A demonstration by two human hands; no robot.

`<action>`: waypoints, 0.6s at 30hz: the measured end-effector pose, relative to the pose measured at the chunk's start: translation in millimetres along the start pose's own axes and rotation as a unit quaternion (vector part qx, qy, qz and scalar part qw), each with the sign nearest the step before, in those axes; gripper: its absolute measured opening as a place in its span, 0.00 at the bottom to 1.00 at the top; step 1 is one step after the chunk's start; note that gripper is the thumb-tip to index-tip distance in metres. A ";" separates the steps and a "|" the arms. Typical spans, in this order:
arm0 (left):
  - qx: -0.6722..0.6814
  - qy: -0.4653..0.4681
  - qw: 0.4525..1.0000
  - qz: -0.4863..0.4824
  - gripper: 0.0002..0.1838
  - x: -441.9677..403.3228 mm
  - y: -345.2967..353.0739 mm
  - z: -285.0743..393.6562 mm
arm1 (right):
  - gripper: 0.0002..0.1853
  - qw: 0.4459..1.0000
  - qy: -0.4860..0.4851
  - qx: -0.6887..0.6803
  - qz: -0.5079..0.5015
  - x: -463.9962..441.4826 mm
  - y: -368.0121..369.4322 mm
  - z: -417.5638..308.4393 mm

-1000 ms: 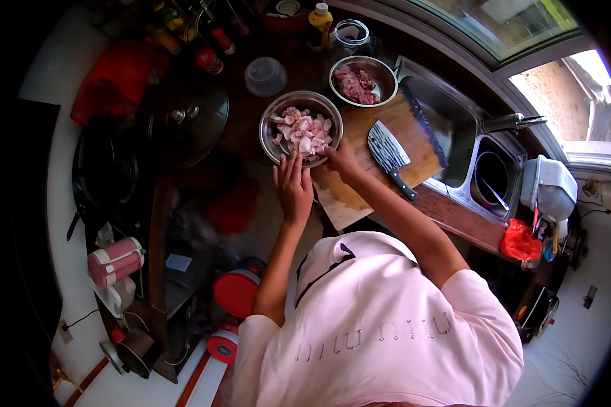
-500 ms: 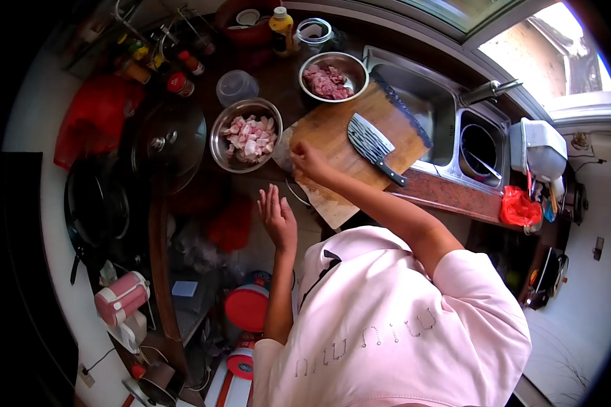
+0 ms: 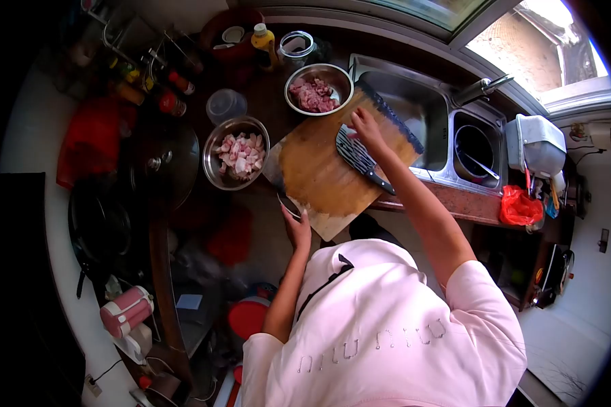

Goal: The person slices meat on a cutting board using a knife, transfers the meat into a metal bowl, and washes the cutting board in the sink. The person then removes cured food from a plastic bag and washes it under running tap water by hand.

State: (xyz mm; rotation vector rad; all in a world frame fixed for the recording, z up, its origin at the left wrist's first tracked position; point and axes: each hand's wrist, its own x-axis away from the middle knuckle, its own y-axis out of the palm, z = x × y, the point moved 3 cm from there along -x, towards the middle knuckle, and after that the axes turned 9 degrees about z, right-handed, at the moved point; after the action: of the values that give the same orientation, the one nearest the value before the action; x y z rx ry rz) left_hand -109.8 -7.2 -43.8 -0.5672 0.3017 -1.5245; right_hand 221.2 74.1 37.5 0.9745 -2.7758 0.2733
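My right hand [image 3: 365,127] is over the blade end of a patterned cleaver [image 3: 354,153], its fingers curled; whether they touch the blade is unclear. The cleaver lies on the wooden cutting board [image 3: 312,173], its black handle pointing toward me. My left hand [image 3: 297,227] is at the board's near left corner, beside a thin curved rim, and what its fingers hold, if anything, is hard to make out. Left of the board stands a steel bowl of pale meat pieces [image 3: 242,156]. Behind the board is another steel bowl with redder meat [image 3: 312,95].
A double sink [image 3: 414,102] with a faucet [image 3: 478,91] adjoins the board on the right. Behind the bowls are a clear plastic container [image 3: 226,106], a yellow bottle [image 3: 263,44] and a glass jar [image 3: 297,46]. A glass lid [image 3: 173,166] lies at the left.
My right hand has left the pale meat bowl and moved right, across the board to the cleaver. My left hand has dropped from the bowl to the board's near left corner.
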 end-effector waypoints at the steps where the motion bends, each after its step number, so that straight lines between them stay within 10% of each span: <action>1: 0.031 -0.023 0.999 -0.002 0.43 1.2 -0.9 1.8 | 0.20 1.000 -0.002 -0.029 0.012 -15.0 11.3 -2.2; 7: 0.256 -0.134 0.957 -0.034 0.46 7.3 8.3 7.1 | 0.17 0.994 -0.087 0.057 -0.039 -46.6 62.9 12.7; 10: 0.241 -0.155 0.957 -0.044 0.47 6.3 8.1 5.2 | 0.17 0.974 0.105 -0.026 -0.199 -12.0 50.0 11.0; 13: 0.223 -0.171 0.959 -0.039 0.47 5.0 7.3 6.6 | 0.18 0.901 -0.306 0.307 -0.016 -17.5 1.3 14.0; 18: 0.198 -0.189 0.961 -0.032 0.47 4.9 4.5 3.3 | 0.29 0.833 -0.135 0.510 0.164 -47.7 -122.0 10.6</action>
State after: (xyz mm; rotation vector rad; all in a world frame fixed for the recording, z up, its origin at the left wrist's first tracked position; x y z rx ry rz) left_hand -104.0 -11.7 -42.6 -0.5348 -0.3143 -1.4511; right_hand 333.7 6.5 29.6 0.6678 -2.9640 1.9479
